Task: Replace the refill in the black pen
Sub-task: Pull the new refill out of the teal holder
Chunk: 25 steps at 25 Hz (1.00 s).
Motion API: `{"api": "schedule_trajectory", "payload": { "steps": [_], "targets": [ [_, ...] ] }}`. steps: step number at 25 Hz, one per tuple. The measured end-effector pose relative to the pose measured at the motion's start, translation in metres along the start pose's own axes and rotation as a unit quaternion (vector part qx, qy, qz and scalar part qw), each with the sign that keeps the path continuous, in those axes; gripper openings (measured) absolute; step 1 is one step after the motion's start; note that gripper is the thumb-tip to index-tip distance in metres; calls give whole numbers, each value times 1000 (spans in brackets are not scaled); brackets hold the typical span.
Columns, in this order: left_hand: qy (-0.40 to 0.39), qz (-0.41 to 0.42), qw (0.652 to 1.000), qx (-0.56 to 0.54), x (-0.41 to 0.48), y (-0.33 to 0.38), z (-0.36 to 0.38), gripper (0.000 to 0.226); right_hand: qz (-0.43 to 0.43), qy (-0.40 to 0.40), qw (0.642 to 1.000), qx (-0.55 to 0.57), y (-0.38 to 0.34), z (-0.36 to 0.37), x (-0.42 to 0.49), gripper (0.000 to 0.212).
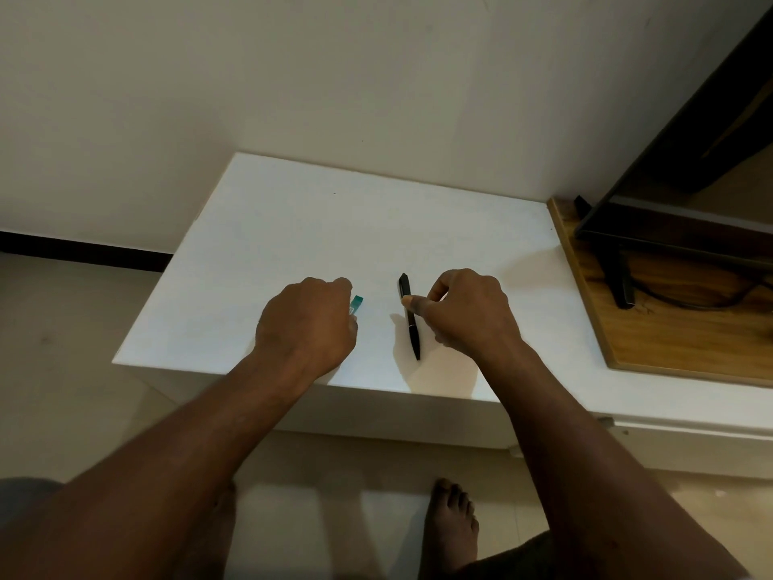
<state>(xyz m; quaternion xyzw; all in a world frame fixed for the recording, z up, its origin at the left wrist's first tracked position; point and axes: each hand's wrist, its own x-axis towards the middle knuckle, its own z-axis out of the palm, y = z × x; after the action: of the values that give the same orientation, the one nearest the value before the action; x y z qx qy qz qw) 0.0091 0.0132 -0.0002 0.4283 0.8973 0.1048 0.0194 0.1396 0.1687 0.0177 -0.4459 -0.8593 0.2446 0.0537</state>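
Left hand (pixel 307 324) grips teal packet (pixel 357 304) (contents hidden), right hand (pixel 468 316) black pen (pixel 413 332).

One camera sits on the person's head and looks forward and steeply down, close above a table (pixel 293 228) set against a wall (pixel 293 77). The lens is wide, so the table's edges splay outward. Both forearms enter from the bottom edge, and the left hand (pixel 307 324), right hand (pixel 468 311), pen (pixel 412 328) and teal pack (pixel 357 304) fall mid-frame. The floor (pixel 62 328) and a foot (pixel 454 521) fill the bottom. A board (pixel 669 341) and a dark screen (pixel 677 194) are cut off at the right edge.
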Motion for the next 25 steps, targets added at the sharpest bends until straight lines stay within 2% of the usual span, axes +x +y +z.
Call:
{"api": "schedule_trajectory", "payload": {
  "steps": [4, 7, 10, 14, 17, 20, 22, 25],
  "targets": [
    [-5, -9, 999, 38, 1, 2, -4, 18, -11, -6, 1000, 24, -6, -1, -4, 36],
    [-4, -8, 1000, 20, 1, 2, -6, 18, -41, -11, 999, 16, -13, 2, -8, 34],
    [20, 11, 997, -80, 1, 4, -7, 16, -50, -21, 996, 65, -17, 2, -8, 30],
    [18, 30, 964, -262, 3, 11, -9, 7, -44, -48, 977, 203, -20, -4, -9, 12],
    [4, 20, 947, -320, 4, 9, -6, 5, -36, -55, 961, 268, -19, -8, -8, 8],
    [-20, 19, 950, -312, 6, 7, -4, 15, -16, -69, 943, 326, -19, -9, -9, 8],
    [-18, 15, 959, -281, 7, 7, -4, 18, 7, -36, 930, 366, -20, -9, -9, 6],
    [-17, -14, 959, -281, 7, 4, -2, 16, 61, 63, 891, 446, -15, -17, -4, 8]
  ]
}}
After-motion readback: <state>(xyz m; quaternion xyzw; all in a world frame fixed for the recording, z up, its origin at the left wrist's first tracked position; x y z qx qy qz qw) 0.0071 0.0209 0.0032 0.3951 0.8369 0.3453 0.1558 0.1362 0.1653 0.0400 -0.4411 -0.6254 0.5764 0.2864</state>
